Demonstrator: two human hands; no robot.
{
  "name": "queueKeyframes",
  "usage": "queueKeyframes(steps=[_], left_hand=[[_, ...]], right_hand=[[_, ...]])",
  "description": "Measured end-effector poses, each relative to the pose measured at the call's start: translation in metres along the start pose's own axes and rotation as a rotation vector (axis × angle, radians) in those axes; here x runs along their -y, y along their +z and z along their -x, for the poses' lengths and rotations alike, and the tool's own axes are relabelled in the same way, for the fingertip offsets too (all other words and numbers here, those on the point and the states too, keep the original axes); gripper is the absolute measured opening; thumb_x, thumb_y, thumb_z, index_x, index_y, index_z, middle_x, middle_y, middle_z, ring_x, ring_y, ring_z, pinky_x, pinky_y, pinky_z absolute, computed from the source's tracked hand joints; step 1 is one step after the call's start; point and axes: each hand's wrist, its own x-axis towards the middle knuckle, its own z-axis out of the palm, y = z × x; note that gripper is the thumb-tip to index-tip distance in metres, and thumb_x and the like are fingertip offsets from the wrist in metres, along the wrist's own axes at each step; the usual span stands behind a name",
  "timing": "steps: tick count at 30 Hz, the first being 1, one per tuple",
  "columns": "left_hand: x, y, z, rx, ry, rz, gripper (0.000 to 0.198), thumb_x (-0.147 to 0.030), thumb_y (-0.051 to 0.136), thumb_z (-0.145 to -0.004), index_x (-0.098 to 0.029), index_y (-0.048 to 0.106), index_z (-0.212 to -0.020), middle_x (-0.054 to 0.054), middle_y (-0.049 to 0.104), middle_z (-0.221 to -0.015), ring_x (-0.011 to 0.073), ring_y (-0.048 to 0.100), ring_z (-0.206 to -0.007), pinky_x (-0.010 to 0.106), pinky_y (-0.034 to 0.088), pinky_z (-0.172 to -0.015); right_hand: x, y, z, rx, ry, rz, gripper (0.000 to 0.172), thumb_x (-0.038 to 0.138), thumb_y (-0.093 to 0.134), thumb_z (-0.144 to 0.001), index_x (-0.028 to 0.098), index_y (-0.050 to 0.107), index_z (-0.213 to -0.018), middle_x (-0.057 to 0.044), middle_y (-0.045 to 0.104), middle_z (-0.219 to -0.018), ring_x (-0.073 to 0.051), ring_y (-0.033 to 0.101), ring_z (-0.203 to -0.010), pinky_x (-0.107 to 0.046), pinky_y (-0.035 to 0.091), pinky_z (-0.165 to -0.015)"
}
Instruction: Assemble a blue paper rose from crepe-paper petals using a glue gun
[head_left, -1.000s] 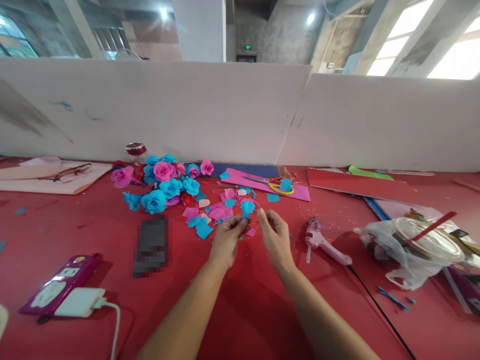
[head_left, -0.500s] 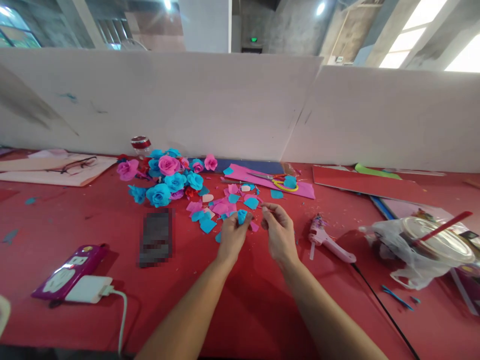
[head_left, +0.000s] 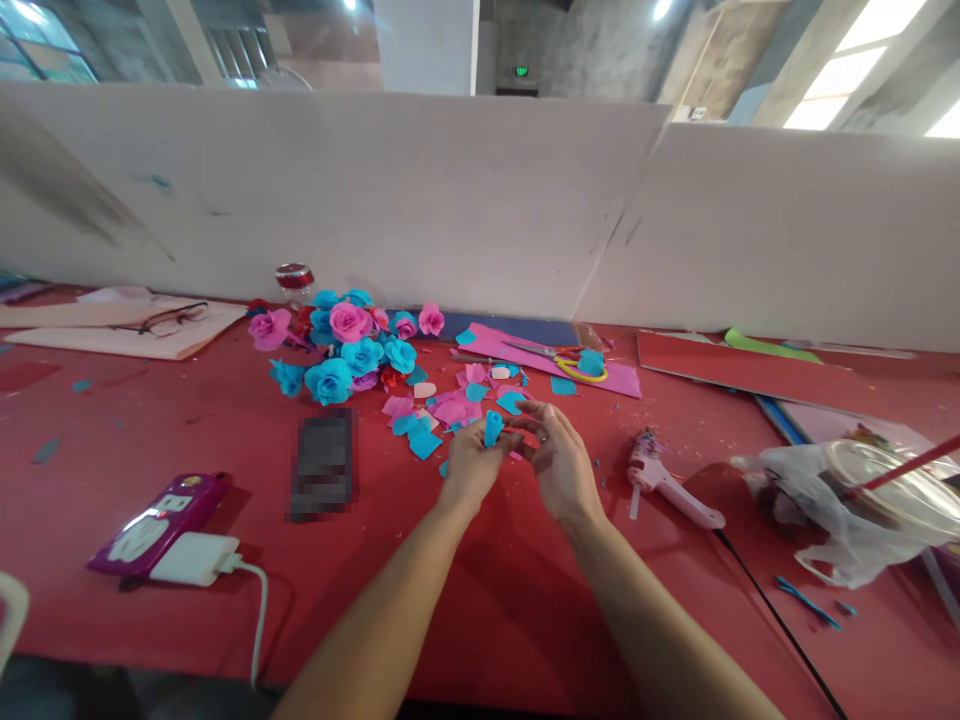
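My left hand [head_left: 472, 466] is closed around a small rolled blue paper flower bud [head_left: 493, 429], which pokes up above the fingers. Just to its right is my right hand [head_left: 561, 462], fingers stretched toward the left fingertips and spread apart, with nothing visible in them. Beyond both hands lie loose blue and pink paper petals [head_left: 424, 444], some partly hidden by the left hand. A bunch of finished blue and pink paper roses [head_left: 330, 381] rests to the far left of the petals.
Scissors [head_left: 577, 370] lie on a pink paper strip [head_left: 619, 380] at the back. A pink glue gun [head_left: 679, 497] with a cord is at the right, near a bagged lidded cup [head_left: 814, 490]. On the left are a blurred dark rectangle [head_left: 322, 465], a purple case [head_left: 169, 525] and a white charger [head_left: 196, 558].
My right hand has opened from a pinch, its fingers now spread closer to the left hand. The blue bud stays in my left hand. The view has shifted slightly.
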Motion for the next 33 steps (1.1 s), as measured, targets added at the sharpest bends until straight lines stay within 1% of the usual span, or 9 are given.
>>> queueKeyframes(steps=[8,11,13,15,18,21,25,28,33], left_hand=[[0.004,-0.016,-0.012,-0.259,0.002,0.056,0.019,-0.032,0.071,-0.06,-0.015,0.068,-0.069,0.004,0.068,-0.064,0.0163,0.061,-0.066,0.028,0.046,-0.067],[0.01,-0.021,-0.017,-0.298,0.022,0.015,0.022,-0.037,0.069,-0.065,-0.015,0.066,-0.067,0.003,0.065,-0.063,0.014,0.057,-0.062,0.027,0.044,-0.064],[0.014,-0.022,-0.019,-0.381,0.016,-0.002,0.028,-0.043,0.063,-0.071,-0.016,0.063,-0.063,0.002,0.062,-0.06,0.0129,0.054,-0.059,0.026,0.042,-0.059],[0.015,-0.023,-0.02,-0.458,0.032,0.01,0.029,-0.044,0.059,-0.075,-0.017,0.062,-0.066,0.001,0.059,-0.06,0.0122,0.053,-0.057,0.025,0.041,-0.057],[0.014,-0.023,-0.02,-0.495,0.115,0.04,0.02,-0.034,0.064,-0.07,-0.017,0.063,-0.081,0.0,0.061,-0.07,0.0109,0.053,-0.06,0.024,0.042,-0.058],[0.008,-0.023,-0.017,-0.523,0.173,0.032,0.019,-0.034,0.062,-0.073,-0.018,0.063,-0.083,0.0,0.061,-0.071,0.0099,0.052,-0.057,0.023,0.041,-0.056],[-0.003,-0.023,-0.008,-0.595,0.219,-0.118,0.027,-0.043,0.054,-0.081,-0.018,0.065,-0.076,0.001,0.06,-0.066,0.0123,0.052,-0.059,0.025,0.041,-0.059],[-0.009,-0.021,-0.002,-0.591,0.31,-0.251,0.025,-0.039,0.049,-0.085,-0.02,0.066,-0.08,0.004,0.063,-0.075,0.0152,0.056,-0.071,0.027,0.043,-0.068],[-0.013,-0.018,0.0,-0.595,0.304,-0.251,0.025,-0.036,0.044,-0.088,-0.021,0.062,-0.079,0.003,0.057,-0.071,0.0152,0.054,-0.066,0.027,0.042,-0.067]], right_hand=[[-0.002,-0.007,0.0,-0.238,-0.224,0.55,0.037,0.045,0.056,-0.081,0.017,0.058,-0.058,0.003,0.048,-0.052,-0.01,0.044,-0.051,-0.023,0.038,-0.051],[-0.009,-0.01,-0.002,-0.126,-0.226,0.692,0.024,0.038,0.057,-0.079,0.016,0.067,-0.084,0.0,0.061,-0.066,-0.012,0.052,-0.057,-0.024,0.043,-0.055],[-0.013,-0.011,-0.009,-0.06,-0.257,0.806,0.04,0.029,0.061,-0.074,0.02,0.061,-0.113,-0.003,0.068,-0.086,-0.015,0.06,-0.07,-0.027,0.048,-0.065],[-0.014,-0.007,-0.022,0.006,-0.234,0.948,0.041,0.026,0.059,-0.075,0.022,0.06,-0.116,-0.003,0.071,-0.086,-0.016,0.064,-0.075,-0.028,0.049,-0.072],[-0.014,0.011,-0.054,0.122,-0.131,1.214,0.028,0.032,0.046,-0.086,0.02,0.07,-0.089,-0.003,0.07,-0.067,-0.017,0.066,-0.067,-0.028,0.049,-0.069],[-0.025,0.04,-0.092,0.182,-0.146,1.387,0.018,0.022,0.057,-0.078,0.023,0.073,-0.087,-0.003,0.073,-0.093,-0.019,0.065,-0.091,-0.027,0.047,-0.08],[-0.06,0.079,-0.131,0.209,-0.117,1.487,0.017,0.027,0.064,-0.074,0.02,0.073,-0.087,-0.008,0.073,-0.097,-0.026,0.06,-0.104,-0.037,0.043,-0.089],[-0.084,0.097,-0.146,0.165,-0.14,1.549,0.024,0.03,0.059,-0.08,0.013,0.07,-0.092,-0.016,0.068,-0.107,-0.033,0.051,-0.114,-0.049,0.038,-0.092],[-0.099,0.108,-0.151,0.141,-0.178,1.577,0.019,0.019,0.056,-0.079,0.013,0.071,-0.089,-0.021,0.066,-0.106,-0.035,0.047,-0.116,-0.052,0.033,-0.095]])
